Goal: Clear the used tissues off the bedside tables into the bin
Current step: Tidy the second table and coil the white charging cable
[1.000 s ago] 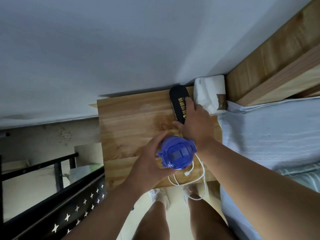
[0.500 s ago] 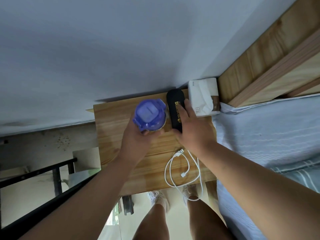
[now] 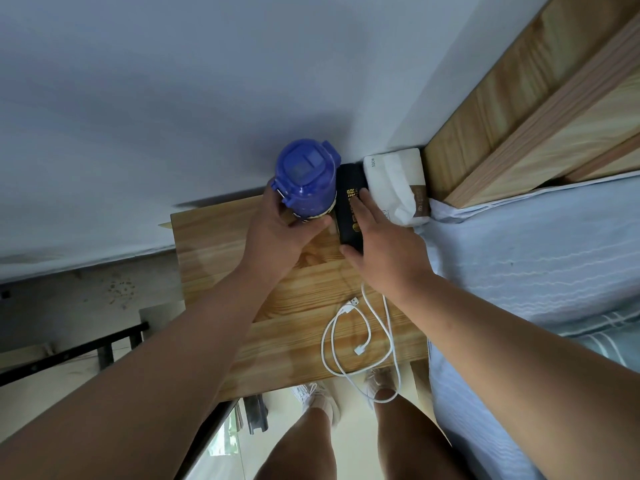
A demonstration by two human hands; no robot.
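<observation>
The wooden bedside table (image 3: 221,237) stands against the white wall beside the bed. My left hand (image 3: 277,230) grips a blue-lidded bottle (image 3: 304,178) at the table's far edge by the wall. My right hand (image 3: 384,244) lies flat with spread fingers on a black case with gold lettering (image 3: 349,202), thumb at its near end. A white pack of tissues (image 3: 394,181) sits in the back right corner, touching the black case. No loose used tissue and no bin is visible.
A white charging cable (image 3: 356,341) lies coiled on the table's near right part and hangs over the front edge. The bed with a pale blue sheet (image 3: 526,258) and wooden headboard (image 3: 540,109) is to the right. A black metal frame (image 3: 69,355) is at lower left.
My left hand has carried the blue bottle from the table's near middle to the far edge by the wall. My right hand has pushed the black case farther back towards the wall.
</observation>
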